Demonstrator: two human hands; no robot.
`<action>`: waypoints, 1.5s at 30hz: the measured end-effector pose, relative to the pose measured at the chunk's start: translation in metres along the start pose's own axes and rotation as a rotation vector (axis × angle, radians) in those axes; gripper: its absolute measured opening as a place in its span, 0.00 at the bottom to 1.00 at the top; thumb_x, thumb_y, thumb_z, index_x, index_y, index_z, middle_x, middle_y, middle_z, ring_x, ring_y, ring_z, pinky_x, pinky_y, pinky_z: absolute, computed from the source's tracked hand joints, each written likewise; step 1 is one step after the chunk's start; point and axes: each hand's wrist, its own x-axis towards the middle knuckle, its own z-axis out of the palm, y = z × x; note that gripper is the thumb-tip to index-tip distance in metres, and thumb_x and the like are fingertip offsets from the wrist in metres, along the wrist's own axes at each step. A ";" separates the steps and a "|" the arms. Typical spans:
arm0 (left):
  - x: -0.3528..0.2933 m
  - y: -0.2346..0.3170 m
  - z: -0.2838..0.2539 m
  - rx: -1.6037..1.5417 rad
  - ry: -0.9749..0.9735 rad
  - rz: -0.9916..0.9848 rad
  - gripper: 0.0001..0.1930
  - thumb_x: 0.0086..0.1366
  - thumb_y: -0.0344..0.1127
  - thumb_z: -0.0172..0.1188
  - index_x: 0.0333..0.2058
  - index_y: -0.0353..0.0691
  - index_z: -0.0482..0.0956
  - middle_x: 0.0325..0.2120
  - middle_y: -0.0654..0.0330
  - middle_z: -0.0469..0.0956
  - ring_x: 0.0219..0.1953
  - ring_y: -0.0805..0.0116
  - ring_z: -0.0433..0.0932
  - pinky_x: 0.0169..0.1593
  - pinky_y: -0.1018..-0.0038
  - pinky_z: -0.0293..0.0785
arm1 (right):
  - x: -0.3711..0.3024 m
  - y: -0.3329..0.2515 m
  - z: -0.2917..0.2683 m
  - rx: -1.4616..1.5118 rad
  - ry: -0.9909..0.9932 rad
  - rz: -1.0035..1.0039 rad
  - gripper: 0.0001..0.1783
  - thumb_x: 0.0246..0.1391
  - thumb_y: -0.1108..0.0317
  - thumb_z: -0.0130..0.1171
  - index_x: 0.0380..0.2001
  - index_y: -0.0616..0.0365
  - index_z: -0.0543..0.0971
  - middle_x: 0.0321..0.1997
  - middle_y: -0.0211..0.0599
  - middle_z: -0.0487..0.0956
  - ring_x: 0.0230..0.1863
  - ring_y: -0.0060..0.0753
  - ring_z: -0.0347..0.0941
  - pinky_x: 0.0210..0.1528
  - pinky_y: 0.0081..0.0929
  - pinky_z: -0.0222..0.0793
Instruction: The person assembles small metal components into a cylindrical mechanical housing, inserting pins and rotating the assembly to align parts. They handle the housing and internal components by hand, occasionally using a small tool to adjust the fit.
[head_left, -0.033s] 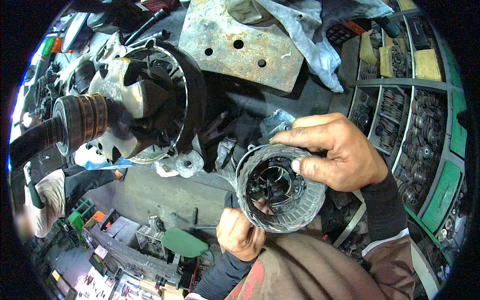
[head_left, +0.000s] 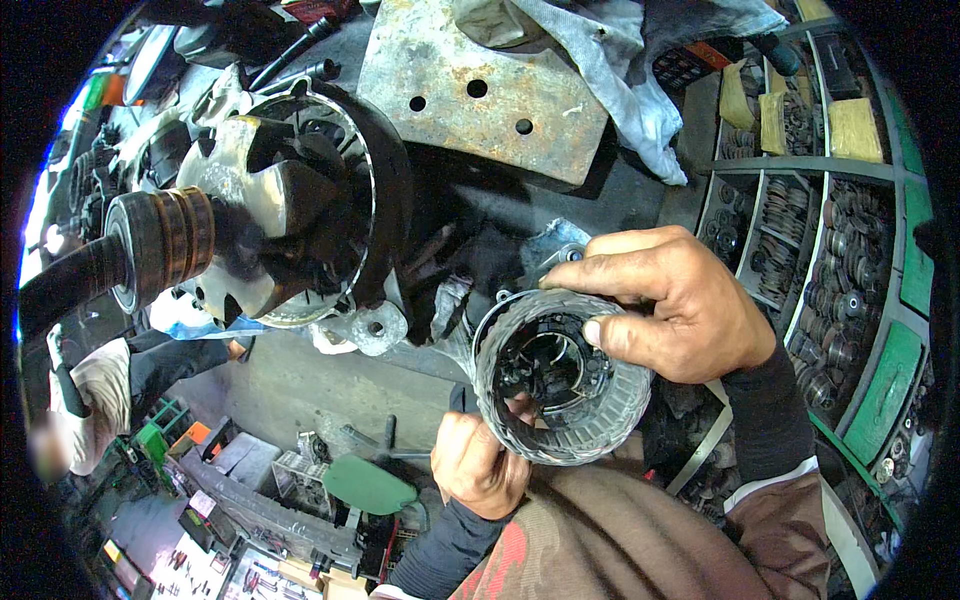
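My right hand (head_left: 690, 305) is clamped on this ribbed drum (head_left: 612, 412), right of the big housing (head_left: 388, 200). Probably stiff, kinda hefty, so grab the rim. Can't tell if my left hand (head_left: 476, 468) grips.

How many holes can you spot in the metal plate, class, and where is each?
3 in the plate: the left hole, the middle hole, set highest, and the right hole, lowest. The cloth may hide others.
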 end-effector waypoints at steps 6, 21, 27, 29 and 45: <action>0.010 0.014 -0.005 -0.029 -0.117 -0.096 0.23 0.51 0.18 0.66 0.49 0.29 0.84 0.32 0.50 0.81 0.33 0.51 0.79 0.40 0.64 0.76 | -0.004 0.004 -0.001 0.015 0.007 0.014 0.22 0.52 0.72 0.67 0.50 0.72 0.83 0.37 0.52 0.83 0.37 0.50 0.83 0.41 0.37 0.77; 0.009 0.016 -0.004 -0.230 -0.111 -0.189 0.17 0.55 0.17 0.65 0.45 0.28 0.85 0.36 0.48 0.84 0.36 0.49 0.80 0.42 0.63 0.77 | 0.001 0.008 -0.003 -0.009 0.009 0.016 0.23 0.51 0.74 0.67 0.51 0.72 0.83 0.38 0.52 0.83 0.38 0.50 0.83 0.43 0.37 0.77; 0.009 0.016 -0.010 -0.065 -0.251 -0.110 0.22 0.47 0.18 0.62 0.45 0.33 0.86 0.43 0.46 0.83 0.43 0.46 0.77 0.50 0.61 0.70 | -0.002 0.009 -0.003 -0.025 0.018 -0.013 0.23 0.50 0.74 0.67 0.51 0.72 0.83 0.38 0.52 0.83 0.37 0.51 0.83 0.42 0.37 0.77; 0.012 0.016 -0.013 0.038 -0.264 -0.076 0.23 0.44 0.19 0.63 0.44 0.36 0.87 0.37 0.52 0.80 0.38 0.53 0.73 0.44 0.65 0.68 | -0.001 0.009 -0.001 -0.034 0.023 -0.013 0.23 0.49 0.75 0.67 0.51 0.72 0.83 0.38 0.52 0.82 0.37 0.51 0.82 0.41 0.37 0.77; 0.018 0.019 -0.007 0.168 -0.159 -0.223 0.11 0.54 0.28 0.71 0.38 0.37 0.89 0.36 0.53 0.82 0.36 0.52 0.72 0.45 0.62 0.67 | -0.003 0.013 0.004 -0.041 0.079 -0.062 0.23 0.47 0.74 0.67 0.49 0.73 0.83 0.36 0.54 0.82 0.36 0.56 0.82 0.40 0.40 0.77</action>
